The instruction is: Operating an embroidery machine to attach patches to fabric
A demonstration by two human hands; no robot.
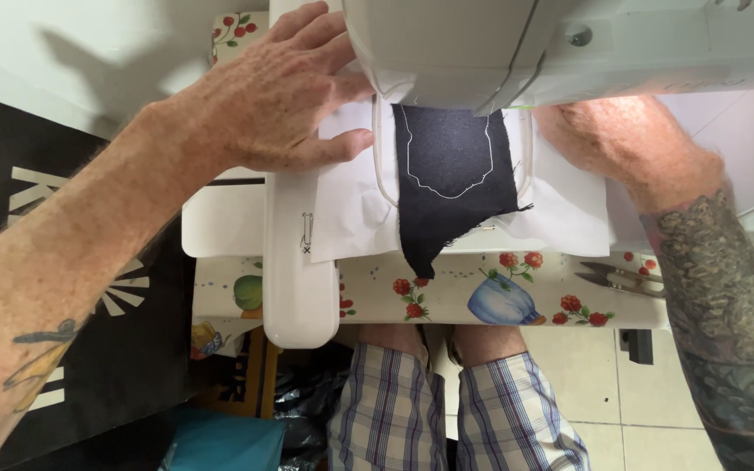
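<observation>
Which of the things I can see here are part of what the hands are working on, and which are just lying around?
In use:
left hand
right hand
dark fabric
white backing sheet
hoop
sewing machine

Lying about:
snips
flowered tablecloth
black bag

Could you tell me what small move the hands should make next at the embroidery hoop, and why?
Probably press the hoop evenly on both sides to seat it under the machine head. The left hand lies flat at the hoop's left edge and the right hand at its right, while the dark fabric with a white stitched outline hangs loose over the front rim, so keeping it flat seems wise.
</observation>
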